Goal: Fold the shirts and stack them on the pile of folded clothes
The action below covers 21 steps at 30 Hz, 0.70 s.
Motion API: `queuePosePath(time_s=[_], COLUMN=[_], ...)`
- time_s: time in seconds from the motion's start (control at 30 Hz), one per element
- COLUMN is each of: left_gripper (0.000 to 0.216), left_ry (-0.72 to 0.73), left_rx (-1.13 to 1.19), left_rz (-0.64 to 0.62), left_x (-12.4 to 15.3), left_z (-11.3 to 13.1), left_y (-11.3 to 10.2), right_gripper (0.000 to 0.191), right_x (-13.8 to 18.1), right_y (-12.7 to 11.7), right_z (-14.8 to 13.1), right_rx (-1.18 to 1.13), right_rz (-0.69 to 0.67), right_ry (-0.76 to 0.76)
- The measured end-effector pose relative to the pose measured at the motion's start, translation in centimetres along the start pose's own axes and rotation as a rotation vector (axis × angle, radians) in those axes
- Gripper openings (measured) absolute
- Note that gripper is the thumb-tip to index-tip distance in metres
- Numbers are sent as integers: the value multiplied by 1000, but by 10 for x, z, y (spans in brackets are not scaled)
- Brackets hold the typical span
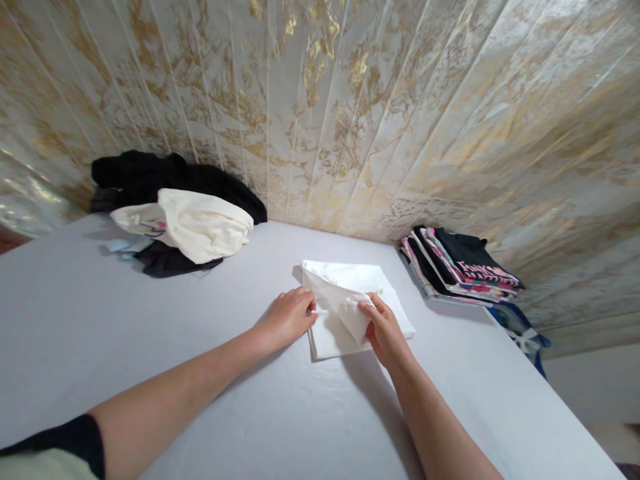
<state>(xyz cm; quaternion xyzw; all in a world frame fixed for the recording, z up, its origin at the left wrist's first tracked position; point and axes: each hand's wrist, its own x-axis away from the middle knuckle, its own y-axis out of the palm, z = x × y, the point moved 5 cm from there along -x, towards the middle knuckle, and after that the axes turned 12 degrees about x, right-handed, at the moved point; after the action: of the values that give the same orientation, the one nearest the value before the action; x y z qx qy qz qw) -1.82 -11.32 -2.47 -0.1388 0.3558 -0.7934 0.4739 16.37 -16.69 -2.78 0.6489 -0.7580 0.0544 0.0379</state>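
A white garment [365,283], folded into a small rectangle, lies on the grey table [150,333] near its far edge. My left hand [287,317] rests at the garment's left edge, fingers curled and pinching the cloth. My right hand [383,330] grips a raised flap of the same garment, holding it a little above the folded part.
An unfolded heap at the far left holds a cream garment [200,227] on black clothes [150,177]. A stack of folded patterned and black clothes [457,267] sits at the far right by the table corner. A gold-marbled wall [350,113] backs the table.
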Motion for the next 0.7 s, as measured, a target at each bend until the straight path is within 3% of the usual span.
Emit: queuePosePath(time_s=[0.13,0.23,0.43,0.7], left_gripper=[3,5,8,6], left_ry=[51,4,-56,-7], left_rx=[97,61,36,-20], left_rz=[88,103,61,68], left_x=[-3,-6,-8,-8], left_z=[10,8,-8,-3], left_y=[-9,-14,-13,-5], right_gripper=[25,25,29,31], right_x=[1,5,12,7], right_y=[-1,2,22,9], right_z=[0,-7,-13,-8], right_rx=[41,116,406,101], right_rz=[-10,-31,-233,-71], right_ry=[-45,-99,-199,-108])
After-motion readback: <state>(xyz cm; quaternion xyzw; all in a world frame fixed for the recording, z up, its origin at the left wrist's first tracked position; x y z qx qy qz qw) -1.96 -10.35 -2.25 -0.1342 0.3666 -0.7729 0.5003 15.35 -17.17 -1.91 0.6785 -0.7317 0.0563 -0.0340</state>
